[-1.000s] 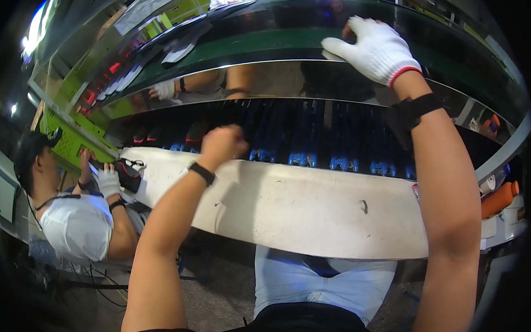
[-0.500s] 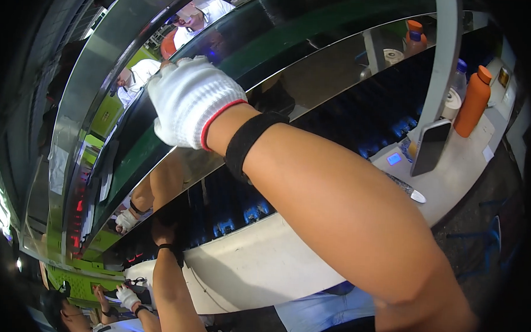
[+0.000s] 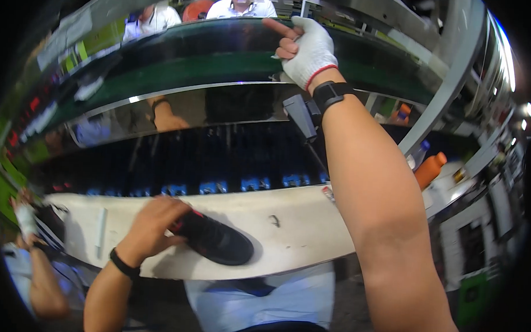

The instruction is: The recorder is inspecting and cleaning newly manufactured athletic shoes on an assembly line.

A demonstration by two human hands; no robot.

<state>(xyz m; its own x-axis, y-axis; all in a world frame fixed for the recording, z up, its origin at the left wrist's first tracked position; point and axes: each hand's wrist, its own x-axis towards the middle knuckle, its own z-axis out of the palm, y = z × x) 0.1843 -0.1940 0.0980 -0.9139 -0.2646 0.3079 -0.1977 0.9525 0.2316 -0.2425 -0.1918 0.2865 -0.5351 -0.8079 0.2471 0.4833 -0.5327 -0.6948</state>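
A black shoe [image 3: 217, 239] with a bit of red near its opening lies on the white worktop, its toe pointing right. Bare fingers of my left hand [image 3: 158, 224] close around its heel end. My right hand [image 3: 307, 47], in a white glove that leaves the fingers bare, is raised over the green conveyor belt [image 3: 222, 65]. Its index finger stretches left while the other fingers bend; I see nothing held in it. Beside the right wrist is a dark grey block-shaped thing [image 3: 302, 116] whose kind I cannot make out.
Behind the white worktop [image 3: 298, 243] runs a dark roller track [image 3: 178, 157] with blue parts along it. A grey post [image 3: 449, 90] and an orange bottle [image 3: 430, 170] stand at right. People in white sit beyond the belt; a co-worker's arm [image 3: 48, 287] is at left.
My view has turned and levelled. The gloved right hand has gone from the left stretch of the belt to farther right. My left hand, hidden before, now shows with the black shoe on the worktop.
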